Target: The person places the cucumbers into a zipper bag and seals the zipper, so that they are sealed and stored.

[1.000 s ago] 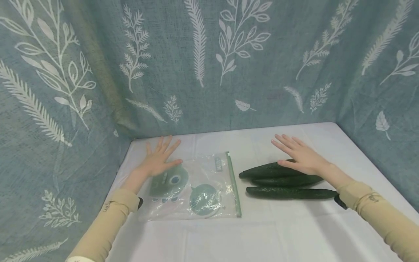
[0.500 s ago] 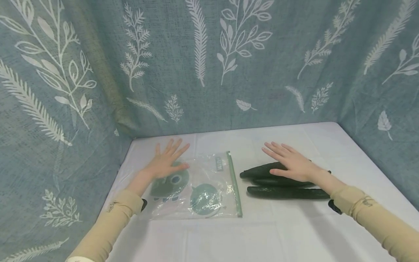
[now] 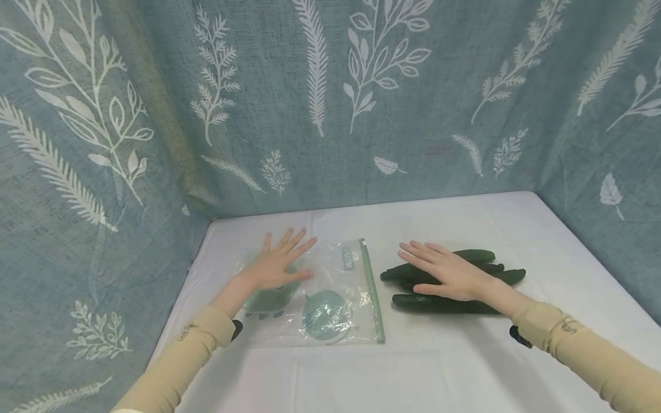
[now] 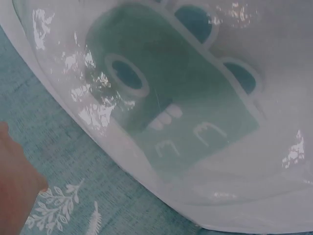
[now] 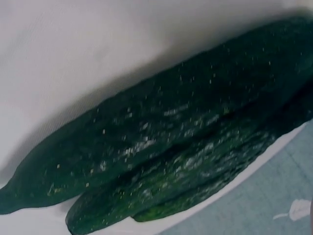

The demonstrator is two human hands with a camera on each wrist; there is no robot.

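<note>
A clear zip bag [image 3: 361, 321] with a green seal strip lies flat, its printed green monster [image 4: 161, 73] filling much of the left wrist view. My left hand [image 3: 273, 268] spreads its fingers over the bag's upper left part and holds nothing. Several dark green cucumbers [image 3: 434, 304] lie side by side to the right of the bag. Over their middle is my right hand [image 3: 454, 276], palm down with straight fingers, hiding part of them. Whether either hand touches what lies below it I cannot tell. Bumpy cucumber skin [image 5: 161, 122] shows close up in the right wrist view.
A white cloth [image 3: 361, 378] covers the table under everything. Blue-green curtains [image 3: 330, 166] with white leaf prints hang along the back and both sides, close to the table's edges.
My left hand has shifted right and nearer to me, over the bag. The right hand has moved left and nearer to me, uncovering the cucumbers' right ends. Bag and cucumbers have stayed put.
</note>
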